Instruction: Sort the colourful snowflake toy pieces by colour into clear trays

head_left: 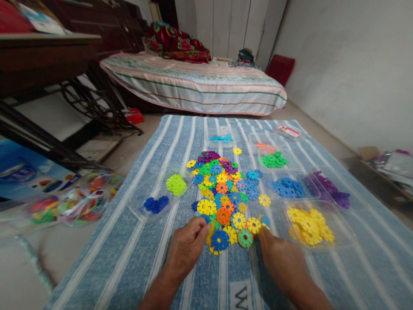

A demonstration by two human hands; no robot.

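1. disc pile (226, 193) – mid-mat, mostly unsorted; yellow tub (309, 226) near right, blue tub (287, 188) beyond hold some.
2. your left hand (187, 249) pinches at the near edge; right hand (279, 256) – grip unclear.

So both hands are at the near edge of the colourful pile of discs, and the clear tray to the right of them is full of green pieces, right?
Not quite. In the head view the left hand and right hand are indeed at the near edge of the pile of discs, but the clear tray just right of them holds yellow pieces, not green.
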